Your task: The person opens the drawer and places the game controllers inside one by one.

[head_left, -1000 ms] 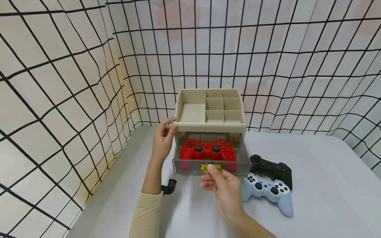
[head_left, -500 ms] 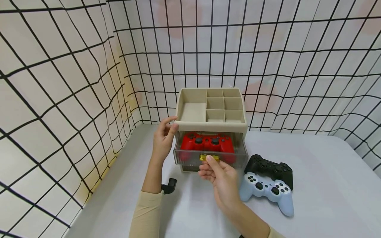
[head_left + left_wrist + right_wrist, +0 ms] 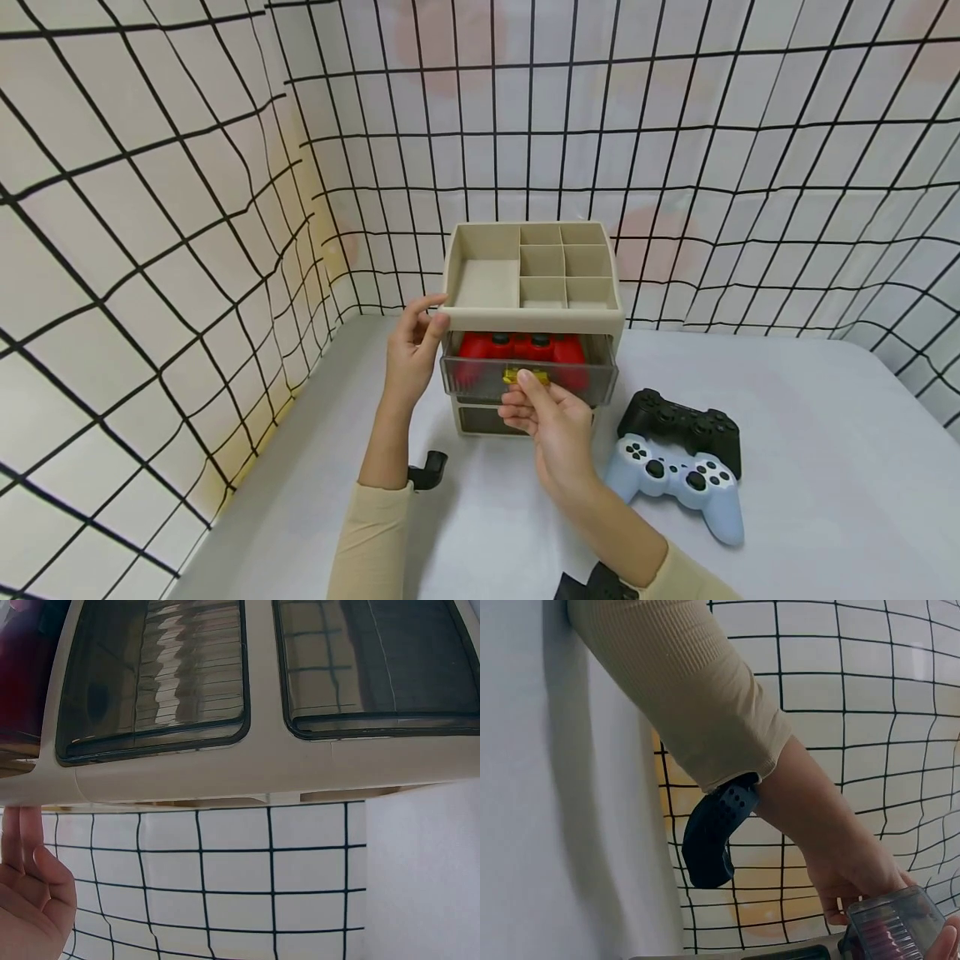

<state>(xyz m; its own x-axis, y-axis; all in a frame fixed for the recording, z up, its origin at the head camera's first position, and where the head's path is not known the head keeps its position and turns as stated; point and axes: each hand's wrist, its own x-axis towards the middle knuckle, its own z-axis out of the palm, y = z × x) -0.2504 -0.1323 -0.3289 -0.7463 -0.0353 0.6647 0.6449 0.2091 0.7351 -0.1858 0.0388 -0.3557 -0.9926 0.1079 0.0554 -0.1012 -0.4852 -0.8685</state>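
A cream desktop organizer [image 3: 532, 320] with open compartments on top stands at the back middle of the table. Its clear upper drawer [image 3: 600, 383] is partly pulled out, and inside lies a red game controller [image 3: 566, 350]. My right hand [image 3: 553, 429] pinches the yellow drawer handle [image 3: 513, 377], thumb on top and fingers beneath. My left hand [image 3: 411, 354] rests against the organizer's upper left edge, fingertips touching it. In the left wrist view that hand [image 3: 34, 892] meets the organizer's side with fairly straight fingers. The right wrist view shows the clear drawer front near my right thumb [image 3: 943, 941].
To the right lie a black game controller [image 3: 686, 425] and a light blue one [image 3: 675, 483], which partly overlaps it. A lower drawer [image 3: 483, 421] shows under the upper one. Black wire grid panels [image 3: 532, 133] rise behind and to the left of the white table [image 3: 810, 433].
The upper drawer has slid back into the organizer, carrying the red controller under the top. My right hand has moved forward with the handle. My left hand has stayed in place.
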